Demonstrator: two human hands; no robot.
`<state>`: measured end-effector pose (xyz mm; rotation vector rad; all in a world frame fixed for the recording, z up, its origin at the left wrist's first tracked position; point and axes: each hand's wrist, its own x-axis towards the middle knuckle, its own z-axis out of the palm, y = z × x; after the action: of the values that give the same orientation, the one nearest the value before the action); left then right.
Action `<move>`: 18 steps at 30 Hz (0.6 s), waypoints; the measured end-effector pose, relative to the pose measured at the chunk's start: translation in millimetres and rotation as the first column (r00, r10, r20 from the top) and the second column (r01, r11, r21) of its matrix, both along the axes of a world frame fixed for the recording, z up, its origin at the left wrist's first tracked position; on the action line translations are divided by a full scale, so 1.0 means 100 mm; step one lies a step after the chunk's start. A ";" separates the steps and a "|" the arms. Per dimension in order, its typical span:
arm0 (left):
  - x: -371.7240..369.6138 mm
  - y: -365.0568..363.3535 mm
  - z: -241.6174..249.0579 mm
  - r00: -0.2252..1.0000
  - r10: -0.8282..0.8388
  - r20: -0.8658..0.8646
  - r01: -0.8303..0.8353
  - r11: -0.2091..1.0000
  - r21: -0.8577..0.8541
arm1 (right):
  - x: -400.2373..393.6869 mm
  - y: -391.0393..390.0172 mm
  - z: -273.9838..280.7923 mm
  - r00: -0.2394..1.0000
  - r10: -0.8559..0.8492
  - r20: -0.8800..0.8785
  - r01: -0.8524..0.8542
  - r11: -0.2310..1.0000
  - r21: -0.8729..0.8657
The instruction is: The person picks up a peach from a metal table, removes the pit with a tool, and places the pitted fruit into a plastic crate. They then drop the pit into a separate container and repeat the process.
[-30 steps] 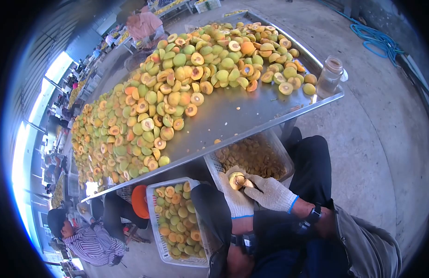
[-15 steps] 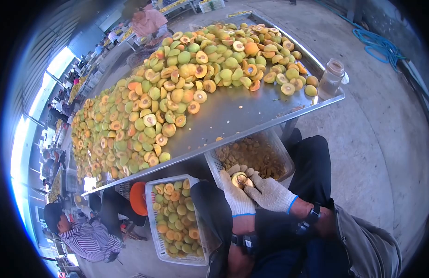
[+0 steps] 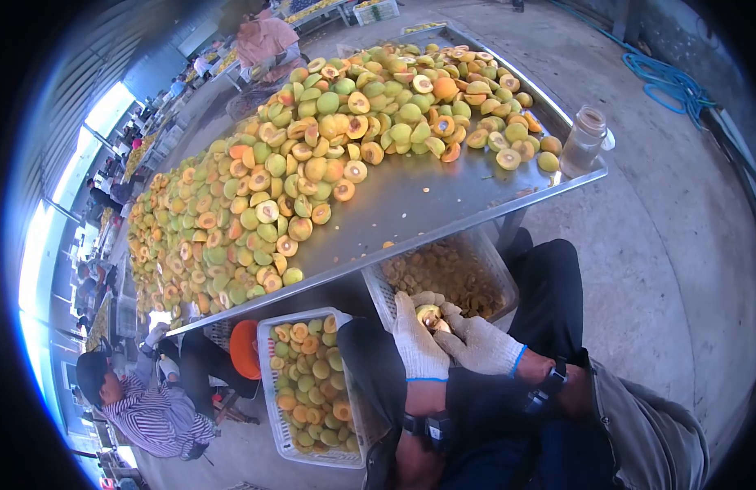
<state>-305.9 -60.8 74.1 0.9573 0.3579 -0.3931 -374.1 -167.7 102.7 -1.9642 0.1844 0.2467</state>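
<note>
My left hand (image 3: 419, 341), in a whitish knitted glove with a blue cuff edge, is closed around a peach half (image 3: 428, 314), cut face up. Pressed against that fruit, my right hand (image 3: 482, 341) in a matching glove has its fingers curled in; a small tool may be between them, but I cannot make it out. Both hands are over the near edge of a white crate (image 3: 378, 296) holding brown pits (image 3: 451, 273). Above them, halved peaches (image 3: 312, 155) lie heaped on a metal table (image 3: 378, 212).
A white crate of peach halves (image 3: 311, 392) stands on the floor to my left, beside an orange bucket (image 3: 245, 349). A clear jar (image 3: 586, 139) sits at the table's right corner. Another person (image 3: 153, 412) sits at left; a blue hose (image 3: 668, 82) lies at far right.
The peach half has turned and sits partly deeper between my gloves. My left fingers have shifted around it. The seated person at left has raised an arm toward the table edge.
</note>
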 end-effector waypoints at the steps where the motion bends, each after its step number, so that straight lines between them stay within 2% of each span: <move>1: 0.00 -0.01 0.02 1.000 0.004 -0.002 -0.004 1.000 -0.012 | -0.01 -0.02 0.06 0.999 0.016 -0.032 -0.017 1.000 -0.013; 3: -0.01 -0.02 0.02 1.000 0.005 -0.002 -0.005 1.000 -0.026 | -0.02 -0.05 0.08 0.998 0.029 -0.062 -0.031 0.999 -0.026; 6: 0.00 -0.02 -0.01 0.998 0.043 -0.035 -0.044 0.998 -0.051 | -0.04 -0.05 0.05 1.000 0.013 0.012 -0.013 0.999 0.050; 9: 0.02 -0.02 0.03 0.998 0.049 -0.034 -0.047 0.998 0.043 | -0.04 -0.02 -0.02 0.999 0.021 0.026 -0.023 0.996 0.089; 11: 0.03 -0.03 0.05 0.991 0.057 0.120 -0.075 0.986 0.151 | -0.04 0.02 -0.07 1.000 0.000 0.002 0.000 1.000 -0.002; 12: 0.04 -0.01 0.06 0.991 0.058 0.121 -0.076 0.986 0.151 | -0.04 0.02 -0.10 1.000 0.001 0.003 -0.001 1.000 -0.002; 14: 0.07 0.06 0.08 0.940 -0.146 0.308 0.055 0.957 0.285 | -0.05 0.00 -0.16 0.975 0.031 -0.222 0.010 0.983 0.182; 18: 0.09 0.06 0.03 0.925 -0.166 0.342 0.114 0.979 0.167 | -0.07 -0.05 -0.03 0.959 0.062 -0.275 0.026 0.952 0.306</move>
<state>-296.6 -54.3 76.6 1.1774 -0.0131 -0.3190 -380.7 -173.0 99.8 -1.6155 0.2953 0.5376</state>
